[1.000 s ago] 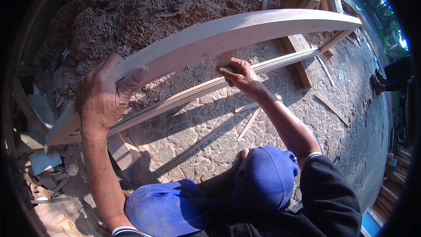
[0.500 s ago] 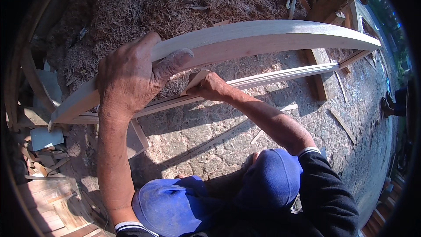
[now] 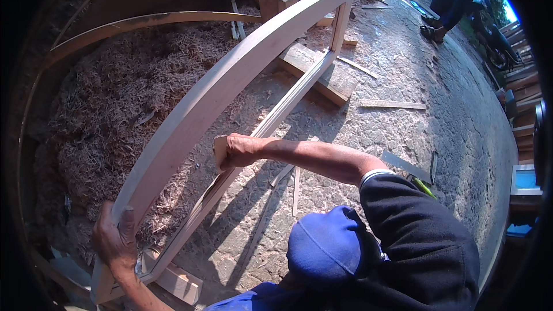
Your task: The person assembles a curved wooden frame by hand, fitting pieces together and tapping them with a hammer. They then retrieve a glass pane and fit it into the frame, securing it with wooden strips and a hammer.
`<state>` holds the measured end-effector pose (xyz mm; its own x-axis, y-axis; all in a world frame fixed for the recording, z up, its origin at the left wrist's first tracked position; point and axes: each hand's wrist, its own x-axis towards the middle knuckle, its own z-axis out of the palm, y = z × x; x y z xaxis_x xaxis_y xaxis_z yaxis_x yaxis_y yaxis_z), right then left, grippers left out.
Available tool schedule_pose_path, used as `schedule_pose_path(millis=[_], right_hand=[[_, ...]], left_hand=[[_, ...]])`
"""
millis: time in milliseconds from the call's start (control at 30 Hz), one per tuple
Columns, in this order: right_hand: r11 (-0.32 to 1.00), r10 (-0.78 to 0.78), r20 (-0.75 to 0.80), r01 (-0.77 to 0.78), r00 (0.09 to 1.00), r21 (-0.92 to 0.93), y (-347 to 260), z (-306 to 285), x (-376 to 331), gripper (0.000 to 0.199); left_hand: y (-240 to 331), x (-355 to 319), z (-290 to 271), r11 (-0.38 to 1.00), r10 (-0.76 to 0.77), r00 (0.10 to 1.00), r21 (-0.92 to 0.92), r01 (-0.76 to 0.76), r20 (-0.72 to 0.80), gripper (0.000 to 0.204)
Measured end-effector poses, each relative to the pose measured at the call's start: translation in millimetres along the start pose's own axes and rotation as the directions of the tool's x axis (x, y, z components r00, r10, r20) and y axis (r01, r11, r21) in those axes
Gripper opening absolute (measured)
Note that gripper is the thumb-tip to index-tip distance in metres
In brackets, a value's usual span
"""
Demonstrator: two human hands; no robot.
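Surface: rough paved ground (image 3: 438, 138), with one wood-shavings pile (image 3: 98, 121) at upper left. One arched wooden frame (image 3: 213, 95) spans from lower left to top centre. Left hand (image 3: 115, 241) grips its lower end; right hand (image 3: 241, 151) clasps one small wooden block (image 3: 220, 151) at centre.

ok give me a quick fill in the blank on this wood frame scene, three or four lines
1. The left hand grips the ____ rail of the frame near its lower end.
2. The right hand presses a small block against the ____ rail.
3. Behind the frame lies a heap of wood ____.
4. The person's knees are covered in ____ cloth.

Missing words: curved; straight; shavings; blue
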<state>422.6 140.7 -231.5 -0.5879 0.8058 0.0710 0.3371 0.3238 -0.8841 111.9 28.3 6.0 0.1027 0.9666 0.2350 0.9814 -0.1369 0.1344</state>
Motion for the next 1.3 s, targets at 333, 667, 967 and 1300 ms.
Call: schedule_pose_path(millis=[333, 667, 967, 1300], right_hand=[[0.970, 0.219, -0.737, -0.061, 0.639, 0.235, 42.1, -174.2, -119.0, 0.047], [0.389, 0.325, -0.725, 0.613, 0.607, 0.687, 94.7, -243.5, -103.2, 0.063], [0.508, 0.442, -0.800, 0.622, 0.405, 0.596, 102.8, -279.2, -50.4, 0.051], [0.598, 0.470, -0.832, 0.586, 0.296, 0.546, 94.9, -327.3, -21.7, 0.021]], left_hand=[[-34.3, 38.8, 13.4, 0.999, 0.025, 1.000, -0.048, -0.026, -0.010, 0.080], [-45.7, 64.4, 14.7, 0.988, -0.068, 0.983, -0.124, 0.090, 0.173, 0.077], [-56.7, 70.8, 28.6, 0.997, -0.075, 0.997, -0.029, 0.076, 0.033, 0.075], [-55.6, 71.4, 27.8, 0.991, -0.132, 0.990, 0.015, 0.132, 0.045, 0.073]])
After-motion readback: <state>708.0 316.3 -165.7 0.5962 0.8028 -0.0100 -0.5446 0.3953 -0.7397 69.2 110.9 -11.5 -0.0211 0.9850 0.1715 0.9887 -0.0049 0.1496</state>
